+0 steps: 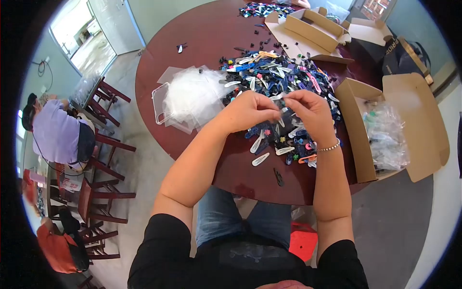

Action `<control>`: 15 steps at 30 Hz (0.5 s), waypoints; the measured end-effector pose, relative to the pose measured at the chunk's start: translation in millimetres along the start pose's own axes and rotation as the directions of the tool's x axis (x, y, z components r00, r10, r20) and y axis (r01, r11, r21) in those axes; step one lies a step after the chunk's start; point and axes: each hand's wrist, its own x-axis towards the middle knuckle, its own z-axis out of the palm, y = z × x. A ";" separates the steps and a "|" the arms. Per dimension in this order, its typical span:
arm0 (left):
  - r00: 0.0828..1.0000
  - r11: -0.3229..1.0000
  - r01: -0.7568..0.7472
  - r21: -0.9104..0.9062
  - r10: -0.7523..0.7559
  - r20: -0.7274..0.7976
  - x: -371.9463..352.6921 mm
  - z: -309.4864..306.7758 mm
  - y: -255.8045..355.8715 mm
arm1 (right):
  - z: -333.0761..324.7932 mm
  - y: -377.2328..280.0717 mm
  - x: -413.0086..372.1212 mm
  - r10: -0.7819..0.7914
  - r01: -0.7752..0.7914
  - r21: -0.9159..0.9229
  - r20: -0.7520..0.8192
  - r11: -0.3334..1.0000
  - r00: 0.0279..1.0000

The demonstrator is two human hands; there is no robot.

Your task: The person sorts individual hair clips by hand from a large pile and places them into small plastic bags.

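My left hand (251, 111) and my right hand (312, 114) meet above a heap of hair clips (269, 72) on the round table. Fingertips of both hands are pinched on a small clear plastic bag (285, 114), which is hard to make out against the clips behind it. The heap mixes silver, dark blue, black, pink and orange snap clips. A few clips lie apart near me, among them a silver hair clip (260, 159) and a black hair clip (278, 177). Left of the heap is a pile of clear plastic bags (192, 96).
An open cardboard box (353, 130) holding filled clear bags (386, 137) stands at the right. Another cardboard box (317, 31) lies at the back beside a second clip heap (262, 9). Two seated people (60, 130) and wooden stools (106, 195) are at the left.
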 end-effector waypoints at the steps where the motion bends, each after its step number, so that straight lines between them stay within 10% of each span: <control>1: 1.000 1.000 0.021 -0.022 -0.020 0.018 1.1 -0.2 -1.8 | 1.1 -1.4 -1.3 -0.029 0.030 -0.042 0.012 0.999 0.999; 7: 0.980 0.995 0.065 -0.077 -0.078 -0.180 5.3 2.0 -11.4 | 1.1 -3.7 -3.2 -0.103 0.101 -0.022 -0.140 0.995 0.985; 9: 0.972 0.993 0.095 -0.072 -0.108 -0.210 5.8 0.6 -10.7 | 1.0 -5.4 -1.7 -0.499 0.367 -0.444 -0.226 0.817 0.837; 15: 0.966 0.992 0.126 -0.008 -0.124 -0.225 2.2 1.4 2.4 | 19.1 -18.5 -11.0 -0.647 0.480 -0.696 0.029 0.534 0.762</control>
